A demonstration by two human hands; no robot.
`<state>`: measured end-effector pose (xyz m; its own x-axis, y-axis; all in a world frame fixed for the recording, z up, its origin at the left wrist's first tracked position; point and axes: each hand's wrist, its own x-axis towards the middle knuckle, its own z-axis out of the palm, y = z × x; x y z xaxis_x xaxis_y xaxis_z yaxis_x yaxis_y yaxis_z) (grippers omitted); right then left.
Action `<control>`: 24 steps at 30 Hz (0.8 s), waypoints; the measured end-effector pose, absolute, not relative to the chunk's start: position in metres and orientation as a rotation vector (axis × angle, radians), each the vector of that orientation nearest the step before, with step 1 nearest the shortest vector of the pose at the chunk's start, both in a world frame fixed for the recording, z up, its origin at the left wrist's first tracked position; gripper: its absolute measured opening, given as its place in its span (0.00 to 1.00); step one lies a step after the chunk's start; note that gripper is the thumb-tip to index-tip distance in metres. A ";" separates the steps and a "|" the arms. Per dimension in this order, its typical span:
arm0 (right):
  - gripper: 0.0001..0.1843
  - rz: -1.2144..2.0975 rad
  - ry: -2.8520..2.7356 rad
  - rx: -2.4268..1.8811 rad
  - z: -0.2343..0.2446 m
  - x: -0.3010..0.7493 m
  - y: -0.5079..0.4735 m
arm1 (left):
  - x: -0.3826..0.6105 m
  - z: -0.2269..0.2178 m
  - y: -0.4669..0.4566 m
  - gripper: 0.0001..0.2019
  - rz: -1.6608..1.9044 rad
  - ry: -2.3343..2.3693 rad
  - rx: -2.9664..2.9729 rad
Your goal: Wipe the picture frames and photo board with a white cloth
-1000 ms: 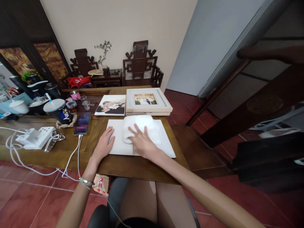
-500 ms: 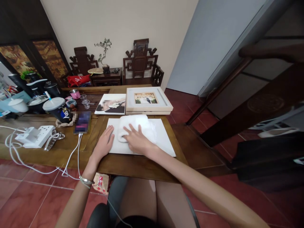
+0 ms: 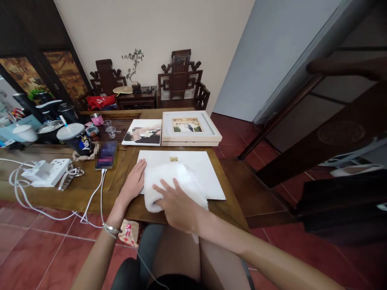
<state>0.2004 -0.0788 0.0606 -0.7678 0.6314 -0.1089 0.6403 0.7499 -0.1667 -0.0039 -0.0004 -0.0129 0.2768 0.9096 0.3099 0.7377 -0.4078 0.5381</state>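
Note:
A flat white panel [image 3: 208, 177] lies on the wooden table [image 3: 130, 209] in front of me, with a small brass-coloured metal fitting [image 3: 173, 159] near its far edge. My right hand [image 3: 181, 205] presses a folded white towel [image 3: 178, 171] onto the panel's near part. Its fingers are spread over the towel, and the thumb side tucks into the left fold. The towel overhangs the panel's near edge. My left hand [image 3: 135, 179] rests flat at the left edge, fingers extended and holding nothing. The towel hides the panel's near middle.
Behind the panel are a pale wooden framed picture [image 3: 189, 127] and a photo print [image 3: 143, 135]. On the left stand a phone [image 3: 106, 155] with a cable, a power strip [image 3: 50, 173], a lidded cup [image 3: 74, 137] and a clear hair claw [image 3: 70, 177].
My right hand has drawn the towel toward me, from the panel's far part to its near edge. The metal fitting is now uncovered. My left hand stays at the left edge.

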 end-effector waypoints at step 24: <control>0.23 -0.246 2.916 1.147 0.073 0.202 -0.030 | 0.004 -0.002 -0.009 0.28 0.948 1.485 2.056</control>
<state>0.2019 -0.0303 0.0731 -0.7337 0.6772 -0.0562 0.6770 0.7214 -0.1459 0.0035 -0.0095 -0.0022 0.1924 0.9414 0.2770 0.6472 -0.3339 0.6853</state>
